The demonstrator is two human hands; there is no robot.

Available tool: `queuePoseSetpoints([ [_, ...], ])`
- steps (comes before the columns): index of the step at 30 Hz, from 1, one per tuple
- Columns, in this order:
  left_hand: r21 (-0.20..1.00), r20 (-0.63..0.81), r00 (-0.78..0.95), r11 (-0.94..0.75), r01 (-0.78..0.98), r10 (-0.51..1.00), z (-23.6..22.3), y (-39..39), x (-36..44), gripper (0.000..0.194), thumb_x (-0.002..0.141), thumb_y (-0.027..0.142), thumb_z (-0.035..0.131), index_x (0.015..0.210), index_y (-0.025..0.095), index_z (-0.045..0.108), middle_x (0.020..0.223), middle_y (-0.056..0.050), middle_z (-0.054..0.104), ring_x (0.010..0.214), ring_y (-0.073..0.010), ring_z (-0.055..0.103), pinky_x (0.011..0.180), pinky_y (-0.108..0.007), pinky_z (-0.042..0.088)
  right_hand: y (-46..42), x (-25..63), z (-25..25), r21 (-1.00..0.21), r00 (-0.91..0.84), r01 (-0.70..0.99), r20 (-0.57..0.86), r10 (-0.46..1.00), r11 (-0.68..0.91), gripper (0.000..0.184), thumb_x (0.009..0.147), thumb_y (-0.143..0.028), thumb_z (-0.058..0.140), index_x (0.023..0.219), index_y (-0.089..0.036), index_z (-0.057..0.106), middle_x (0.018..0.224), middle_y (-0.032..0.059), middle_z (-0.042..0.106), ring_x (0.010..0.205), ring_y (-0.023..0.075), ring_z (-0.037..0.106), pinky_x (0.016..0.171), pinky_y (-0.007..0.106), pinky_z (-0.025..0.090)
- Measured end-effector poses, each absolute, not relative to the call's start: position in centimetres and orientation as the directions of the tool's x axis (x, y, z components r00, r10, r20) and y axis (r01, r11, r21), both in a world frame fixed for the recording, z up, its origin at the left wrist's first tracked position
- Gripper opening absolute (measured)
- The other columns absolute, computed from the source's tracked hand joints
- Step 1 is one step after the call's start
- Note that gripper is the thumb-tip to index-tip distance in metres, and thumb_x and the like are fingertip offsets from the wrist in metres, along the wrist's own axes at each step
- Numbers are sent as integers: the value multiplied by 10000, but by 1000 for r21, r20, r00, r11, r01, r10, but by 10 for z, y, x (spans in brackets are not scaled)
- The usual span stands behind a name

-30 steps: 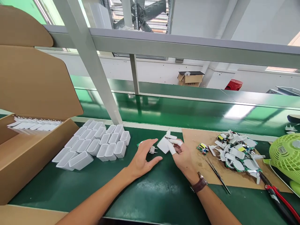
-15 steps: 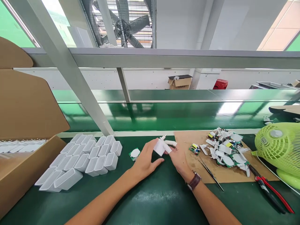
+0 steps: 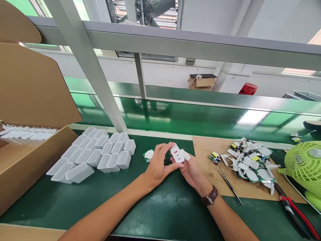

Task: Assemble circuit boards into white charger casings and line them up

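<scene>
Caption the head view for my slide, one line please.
Left hand and right hand hold a white slotted piece between white open-topped cases and a pile of circuit boards.

Free bench (image 3: 160, 214) between forearms (image 3: 120, 201); white cases (image 3: 84, 155) leftward, tweezers (image 3: 230, 186) rightward.

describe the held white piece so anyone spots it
Over the green bench, between open box and lime fan, are the left hand and right hand. They hold the white piece; unlike the plain cups, its face shows red and dark slots.
</scene>
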State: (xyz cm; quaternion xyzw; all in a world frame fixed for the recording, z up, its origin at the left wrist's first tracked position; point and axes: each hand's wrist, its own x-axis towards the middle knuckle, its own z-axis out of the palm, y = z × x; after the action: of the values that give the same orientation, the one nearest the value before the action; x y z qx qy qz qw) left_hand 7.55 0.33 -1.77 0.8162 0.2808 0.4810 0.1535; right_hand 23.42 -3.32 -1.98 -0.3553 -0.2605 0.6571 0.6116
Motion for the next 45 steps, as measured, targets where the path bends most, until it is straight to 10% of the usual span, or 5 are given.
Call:
queuePoseSetpoints([
  [15, 501, 720, 351, -799, 333, 598, -15, 5, 76, 739, 854, 608, 715, 1445, 245, 462, 1236, -125, 645, 1127, -279, 613, 951, -463, 575, -36, 231, -25, -736, -21, -661, -177, 984, -146, 316, 767, -358, 804, 1007, -166, 728, 988, 84, 777, 871, 255, 751, 810, 378, 625],
  [24, 299, 632, 563, -838, 457, 532, -23, 5, 77, 661, 910, 205, 647, 1500, 201, 351, 1315, -162, 616, 1183, -332, 584, 978, -525, 536, -26, 246, -41, -978, 373, 14, 198, 906, 208, 245, 782, -310, 762, 997, -226, 680, 1126, 72, 684, 992, 232, 668, 896, 395, 569],
  [28, 289, 462, 657, -802, 523, 595, -29, 12, 76, 644, 892, 251, 716, 1461, 225, 416, 1324, -148, 629, 1158, -338, 619, 947, -522, 545, -28, 249, -45, -852, 233, 470, 372, 899, 231, 153, 866, -241, 636, 1014, -215, 664, 1175, 83, 631, 1064, 236, 640, 910, 401, 548],
  [39, 325, 450, 646, -787, 524, 616, -33, 22, 82, 158, 945, 262, 617, 1078, 204, 554, 1370, -171, 605, 1152, -315, 662, 945, -493, 564, -28, 264, -37, -754, 134, 633, 329, 935, 175, 363, 949, -210, 511, 1293, -229, 623, 1143, 89, 742, 901, 225, 696, 860, 400, 571],
  [45, 395, 345, 705, -777, 491, 620, -11, 66, 109, 209, 832, 228, 661, 1026, 206, 586, 1217, -126, 673, 1098, -296, 689, 937, -463, 574, -29, 258, -37, -374, -58, 754, 781, 621, 540, 333, 873, -69, 447, 1101, -166, 670, 1088, 146, 686, 987, 263, 617, 845, 426, 556],
])
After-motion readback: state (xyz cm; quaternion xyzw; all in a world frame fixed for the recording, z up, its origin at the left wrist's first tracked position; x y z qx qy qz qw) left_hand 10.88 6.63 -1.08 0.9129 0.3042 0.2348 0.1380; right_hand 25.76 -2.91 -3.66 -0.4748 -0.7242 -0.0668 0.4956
